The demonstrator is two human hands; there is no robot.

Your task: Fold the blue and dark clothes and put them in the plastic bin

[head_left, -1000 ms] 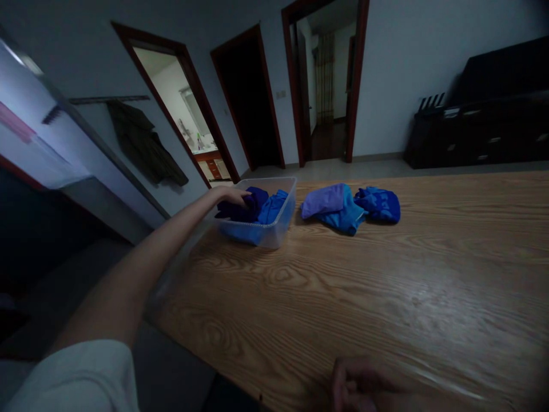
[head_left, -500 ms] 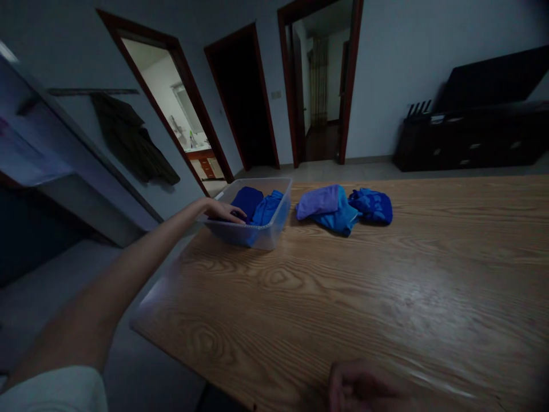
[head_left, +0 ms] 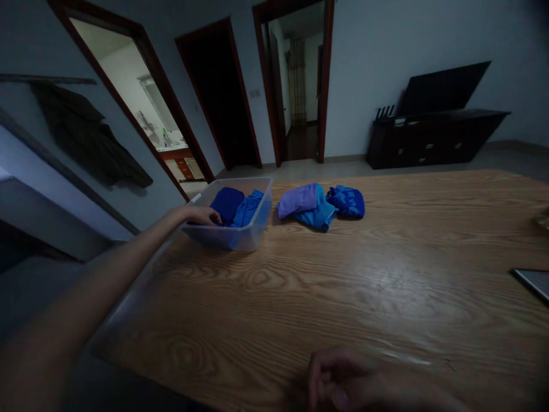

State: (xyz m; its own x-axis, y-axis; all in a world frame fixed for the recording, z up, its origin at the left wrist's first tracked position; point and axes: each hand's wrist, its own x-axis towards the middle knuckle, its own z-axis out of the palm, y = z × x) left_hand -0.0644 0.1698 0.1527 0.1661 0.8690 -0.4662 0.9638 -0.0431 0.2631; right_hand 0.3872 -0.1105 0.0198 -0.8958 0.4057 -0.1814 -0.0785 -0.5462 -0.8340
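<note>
My left hand reaches over the near left side of a clear plastic bin. Its thumb and a finger are bent and apart, touching or just above the clothes inside; the other fingers are hidden. In the bin lie a folded dark blue garment and a brighter blue garment. My right hand rests near the table's front edge, fingers curled in loosely with nothing seen in them. Right of the bin, a folded purple cloth lies on a light blue garment, beside a folded blue garment with lettering.
The wooden table reaches far to the right. A dark flat device lies at its right side, partly out of view. Beyond are doorways, a jacket on the wall, and a television on a dark cabinet.
The view has turned to the right, so bin and clothes sit further left in it. My left hand stays at the bin, its fingers slightly more bent. My right hand remains curled on the table.
</note>
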